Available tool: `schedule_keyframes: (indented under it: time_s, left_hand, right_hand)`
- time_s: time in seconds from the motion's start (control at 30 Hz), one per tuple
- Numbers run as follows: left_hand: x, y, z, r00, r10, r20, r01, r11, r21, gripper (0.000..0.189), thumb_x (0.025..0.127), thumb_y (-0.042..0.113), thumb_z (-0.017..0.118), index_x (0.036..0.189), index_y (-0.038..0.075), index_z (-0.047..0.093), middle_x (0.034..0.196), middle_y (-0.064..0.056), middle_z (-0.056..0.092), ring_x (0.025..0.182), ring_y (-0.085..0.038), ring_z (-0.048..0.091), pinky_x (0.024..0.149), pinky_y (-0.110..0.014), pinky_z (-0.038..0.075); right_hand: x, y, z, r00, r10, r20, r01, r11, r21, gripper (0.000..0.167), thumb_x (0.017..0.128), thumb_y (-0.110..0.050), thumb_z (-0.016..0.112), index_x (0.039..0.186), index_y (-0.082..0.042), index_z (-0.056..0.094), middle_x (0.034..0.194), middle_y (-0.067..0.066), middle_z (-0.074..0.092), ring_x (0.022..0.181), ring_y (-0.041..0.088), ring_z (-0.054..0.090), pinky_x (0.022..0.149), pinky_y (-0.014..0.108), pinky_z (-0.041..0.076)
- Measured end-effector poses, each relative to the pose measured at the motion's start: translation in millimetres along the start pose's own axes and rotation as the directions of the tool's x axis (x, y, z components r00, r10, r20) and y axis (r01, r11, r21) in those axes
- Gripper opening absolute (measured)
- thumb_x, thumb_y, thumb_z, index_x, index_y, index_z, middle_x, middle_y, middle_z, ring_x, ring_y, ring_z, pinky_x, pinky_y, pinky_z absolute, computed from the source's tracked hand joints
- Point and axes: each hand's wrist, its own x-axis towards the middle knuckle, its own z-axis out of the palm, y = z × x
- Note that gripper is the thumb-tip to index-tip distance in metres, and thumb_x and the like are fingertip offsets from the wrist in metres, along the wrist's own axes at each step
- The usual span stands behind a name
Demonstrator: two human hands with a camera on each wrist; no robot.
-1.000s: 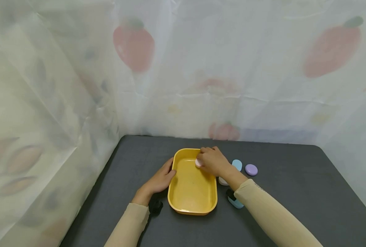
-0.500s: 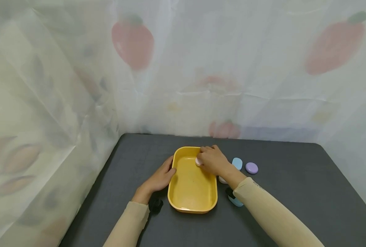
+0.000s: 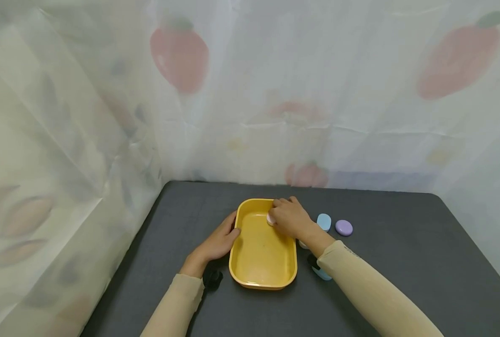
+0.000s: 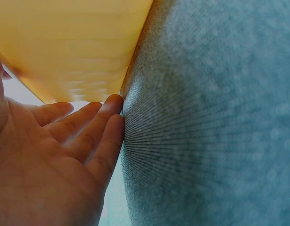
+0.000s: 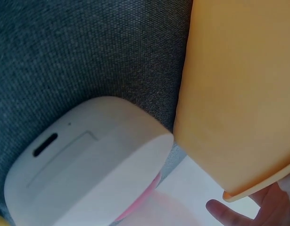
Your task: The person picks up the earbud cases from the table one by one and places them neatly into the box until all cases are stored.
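A yellow rectangular tray (image 3: 262, 262) stands on the dark table. My left hand (image 3: 216, 241) holds its left side, thumb over the rim and fingers along the outer wall; in the left wrist view the fingers (image 4: 104, 136) reach along under the tray's side. Over the far right corner, my right hand (image 3: 292, 217) holds a small pale pinkish-white rounded piece (image 3: 269, 219) at the inside of the tray. Most of that piece is hidden by the fingers. In the right wrist view, one finger (image 5: 225, 214) shows extended below the tray's rim.
Right of the tray lie a light blue rounded piece (image 3: 324, 222), a purple one (image 3: 344, 228) and another blue one (image 3: 322, 274) partly under the right wrist. A white rounded case (image 5: 88, 160) with a dark slot sits beside the tray. A printed curtain (image 3: 250, 93) stands behind.
The view has shifted slightly, so the table sits a little higher in the frame. Both hands keep their places on the tray and the pale piece.
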Motion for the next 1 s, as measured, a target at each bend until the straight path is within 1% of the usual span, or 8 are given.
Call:
schedule_keyframes:
  time_s: [0.23, 0.4, 0.5, 0.63, 0.73, 0.83, 0.93, 1.0]
  left_hand:
    - [-0.1, 1.2, -0.7, 1.0, 0.015, 0.003, -0.015, 1.0, 0.0, 0.057, 0.111, 0.013, 0.041, 0.165, 0.012, 0.023, 0.159, -0.015, 0.042, 0.125, -0.026, 0.059, 0.105, -0.045, 0.049]
    - [0.4, 1.8, -1.3, 1.0, 0.006, 0.009, -0.006, 1.0, -0.008, 0.057, 0.111, 0.013, 0.04, 0.165, 0.014, 0.022, 0.158, -0.015, 0.042, 0.125, -0.026, 0.059, 0.106, -0.046, 0.048]
    - [0.4, 1.7, -1.1, 1.0, 0.006, 0.007, -0.006, 1.0, -0.004, 0.058, 0.111, 0.013, 0.041, 0.166, 0.013, 0.021, 0.159, -0.015, 0.042, 0.127, -0.026, 0.058, 0.107, -0.047, 0.047]
    - [0.5, 0.5, -0.7, 1.0, -0.005, 0.004, 0.005, 1.0, -0.001, 0.059, 0.111, 0.014, 0.041, 0.166, 0.014, 0.02, 0.161, -0.015, 0.04, 0.13, -0.027, 0.056, 0.109, -0.048, 0.046]
    - [0.5, 0.0, -0.3, 1.0, -0.017, 0.001, 0.017, 1.0, -0.004, 0.059, 0.111, 0.015, 0.041, 0.166, 0.016, 0.021, 0.161, -0.013, 0.04, 0.131, -0.026, 0.056, 0.11, -0.048, 0.046]
    - [0.1, 0.4, 0.0, 1.0, -0.01, 0.003, 0.01, 1.0, -0.011, 0.058, 0.112, 0.015, 0.041, 0.166, 0.015, 0.021, 0.161, -0.014, 0.04, 0.131, -0.027, 0.056, 0.11, -0.049, 0.046]
    - [0.5, -0.1, 0.2, 1.0, -0.004, 0.006, 0.004, 1.0, -0.022, 0.057, 0.112, 0.015, 0.041, 0.166, 0.015, 0.022, 0.161, -0.014, 0.04, 0.131, -0.027, 0.056, 0.109, -0.048, 0.046]
    - [0.5, -0.6, 0.1, 1.0, -0.002, 0.008, 0.002, 1.0, -0.025, 0.057, 0.112, 0.015, 0.04, 0.166, 0.016, 0.022, 0.161, -0.014, 0.04, 0.131, -0.027, 0.056, 0.108, -0.048, 0.047]
  right_hand:
    - [0.4, -0.7, 0.2, 1.0, 0.022, 0.009, -0.022, 1.0, -0.002, 0.02, 0.102, -0.017, 0.062, 0.087, -0.024, 0.074, 0.1, 0.002, 0.066, 0.094, 0.022, 0.055, 0.101, 0.049, 0.044]
    - [-0.1, -1.2, -1.2, 1.0, 0.026, 0.004, -0.026, 1.0, 0.012, 0.017, 0.102, -0.017, 0.062, 0.093, -0.02, 0.076, 0.104, 0.004, 0.067, 0.097, 0.024, 0.056, 0.103, 0.051, 0.044]
    - [-1.0, -1.2, -2.1, 1.0, 0.018, 0.001, -0.018, 1.0, 0.012, 0.017, 0.102, -0.017, 0.062, 0.093, -0.02, 0.077, 0.105, 0.004, 0.067, 0.098, 0.025, 0.057, 0.104, 0.052, 0.044]
    - [-1.9, 0.4, -2.2, 1.0, -0.006, -0.011, 0.006, 1.0, 0.026, 0.018, 0.102, -0.018, 0.063, 0.088, -0.024, 0.074, 0.104, 0.003, 0.066, 0.098, 0.025, 0.058, 0.101, 0.052, 0.045]
    - [-2.5, 2.4, -2.0, 0.999, -0.033, -0.027, 0.034, 0.999, 0.039, 0.022, 0.102, -0.018, 0.063, 0.084, -0.026, 0.072, 0.101, 0.001, 0.064, 0.095, 0.024, 0.058, 0.098, 0.052, 0.045]
    - [-3.3, 4.1, -2.2, 0.998, -0.055, -0.038, 0.056, 0.998, 0.042, 0.024, 0.103, -0.019, 0.062, 0.082, -0.028, 0.07, 0.098, 0.0, 0.063, 0.093, 0.023, 0.058, 0.097, 0.051, 0.046]
    - [-3.7, 4.4, -3.2, 0.998, -0.057, -0.041, 0.058, 0.997, 0.042, 0.021, 0.102, -0.02, 0.063, 0.083, -0.028, 0.07, 0.098, 0.0, 0.063, 0.094, 0.023, 0.058, 0.097, 0.05, 0.047]
    - [-3.8, 4.5, -4.0, 0.998, -0.047, -0.037, 0.049, 0.998, 0.05, 0.017, 0.102, -0.022, 0.064, 0.088, -0.025, 0.071, 0.1, 0.001, 0.064, 0.095, 0.024, 0.058, 0.098, 0.05, 0.047]
